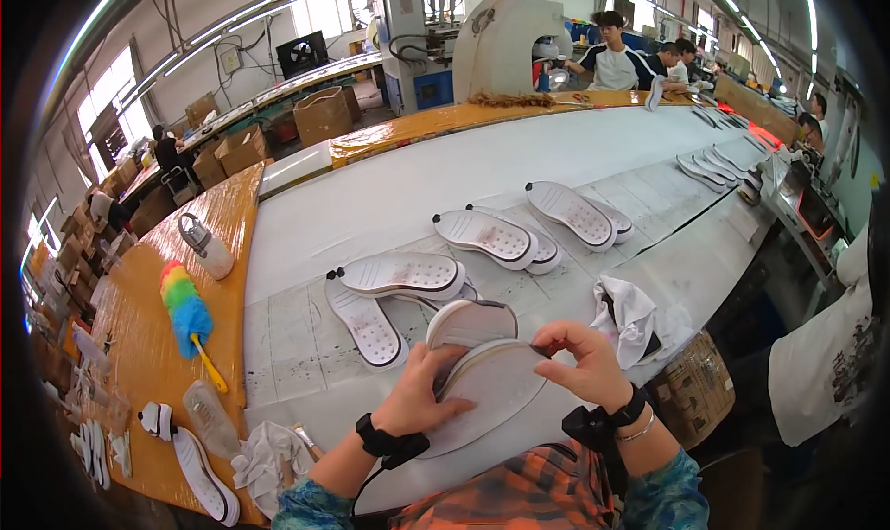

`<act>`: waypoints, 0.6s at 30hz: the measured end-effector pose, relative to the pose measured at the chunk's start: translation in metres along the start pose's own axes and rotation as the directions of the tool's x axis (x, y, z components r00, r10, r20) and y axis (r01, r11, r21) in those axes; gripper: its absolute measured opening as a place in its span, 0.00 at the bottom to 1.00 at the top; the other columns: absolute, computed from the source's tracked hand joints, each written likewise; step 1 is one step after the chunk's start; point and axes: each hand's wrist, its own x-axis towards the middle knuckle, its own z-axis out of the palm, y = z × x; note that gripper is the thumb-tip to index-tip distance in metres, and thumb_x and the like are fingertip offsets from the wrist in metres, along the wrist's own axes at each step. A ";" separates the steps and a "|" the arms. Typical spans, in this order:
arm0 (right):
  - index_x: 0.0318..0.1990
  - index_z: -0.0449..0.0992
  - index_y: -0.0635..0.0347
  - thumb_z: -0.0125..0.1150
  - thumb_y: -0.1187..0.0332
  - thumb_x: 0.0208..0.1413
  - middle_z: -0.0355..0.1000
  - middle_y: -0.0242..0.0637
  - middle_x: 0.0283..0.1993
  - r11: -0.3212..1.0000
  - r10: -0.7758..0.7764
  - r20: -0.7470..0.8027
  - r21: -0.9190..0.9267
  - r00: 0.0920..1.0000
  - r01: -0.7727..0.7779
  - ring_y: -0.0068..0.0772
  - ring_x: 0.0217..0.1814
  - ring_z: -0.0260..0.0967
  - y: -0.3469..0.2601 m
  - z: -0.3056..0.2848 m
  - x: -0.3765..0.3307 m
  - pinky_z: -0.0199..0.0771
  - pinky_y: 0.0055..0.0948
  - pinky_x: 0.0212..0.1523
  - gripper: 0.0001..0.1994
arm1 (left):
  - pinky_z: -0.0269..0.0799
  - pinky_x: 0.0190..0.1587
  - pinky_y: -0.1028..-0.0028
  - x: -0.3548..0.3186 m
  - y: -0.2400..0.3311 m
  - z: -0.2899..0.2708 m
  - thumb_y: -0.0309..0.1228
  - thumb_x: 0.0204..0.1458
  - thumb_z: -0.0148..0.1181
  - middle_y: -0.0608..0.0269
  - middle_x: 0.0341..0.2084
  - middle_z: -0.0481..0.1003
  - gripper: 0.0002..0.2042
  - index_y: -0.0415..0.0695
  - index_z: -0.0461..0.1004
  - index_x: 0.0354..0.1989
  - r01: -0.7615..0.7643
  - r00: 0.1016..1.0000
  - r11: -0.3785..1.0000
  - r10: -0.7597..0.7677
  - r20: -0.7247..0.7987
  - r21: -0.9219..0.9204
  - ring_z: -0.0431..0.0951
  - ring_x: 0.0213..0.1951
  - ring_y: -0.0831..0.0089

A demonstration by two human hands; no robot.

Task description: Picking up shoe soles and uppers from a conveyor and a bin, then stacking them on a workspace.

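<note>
A white slipper (496, 391) lies tilted in front of my torso, its broad pale sole and a curved, dark-edged band showing. My left hand (417, 395) is closed round its left side, the thumb across the pale surface and the fingers partly hidden at the band. My right hand (586, 365) pinches its dark-trimmed edge at the upper right between thumb and fingertips. Just beyond lie white soles with dotted insoles (400, 272), one overlapping others. Another pair of soles (487, 235) rests farther off, and a third pair (570, 215) to its right.
Crumpled white cloths lie right (630, 317) and left (269, 460), with a brush (308, 442) beside the left one. On the orange table stand a bottle (209, 247) and a rainbow duster (185, 312). A cardboard box (691, 391) is low right. People sit beyond the far edge.
</note>
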 end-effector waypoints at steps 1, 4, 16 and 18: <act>0.41 0.69 0.64 0.59 0.72 0.48 0.67 0.33 0.41 0.996 0.061 0.090 -0.077 0.994 -0.054 0.20 0.41 0.64 -0.002 -0.004 0.000 0.65 0.21 0.43 0.13 | 0.64 0.47 0.70 0.002 0.002 0.001 0.28 0.30 0.68 0.53 0.40 0.58 0.33 0.46 0.60 0.50 -0.006 1.000 1.000 0.006 0.006 -0.006 0.62 0.45 0.59; 0.32 0.71 0.61 0.59 0.70 0.48 0.68 0.31 0.34 0.951 0.201 -0.004 0.242 0.980 -0.194 0.16 0.31 0.62 0.012 -0.001 0.000 0.64 0.15 0.32 0.06 | 0.64 0.48 0.70 0.002 0.006 0.003 0.27 0.31 0.68 0.53 0.41 0.58 0.33 0.45 0.60 0.50 -0.032 0.999 0.999 0.032 0.017 -0.005 0.62 0.45 0.59; 0.28 0.71 0.63 0.63 0.73 0.41 0.65 0.32 0.24 0.905 -0.358 -0.101 -0.281 0.928 0.318 0.23 0.25 0.61 -0.038 0.001 0.019 0.61 0.18 0.30 0.07 | 0.60 0.51 0.64 0.002 0.011 0.003 0.29 0.30 0.69 0.52 0.44 0.60 0.33 0.49 0.62 0.50 -0.145 0.981 0.989 0.139 0.133 0.035 0.60 0.48 0.53; 0.27 0.71 0.63 0.63 0.73 0.42 0.65 0.31 0.24 0.936 -0.283 -0.035 -0.228 0.959 0.268 0.22 0.24 0.60 -0.037 -0.002 0.022 0.61 0.17 0.29 0.07 | 0.56 0.52 0.63 0.002 0.011 0.005 0.30 0.30 0.69 0.52 0.45 0.61 0.33 0.49 0.63 0.50 -0.221 0.957 0.972 0.200 0.208 0.083 0.58 0.49 0.53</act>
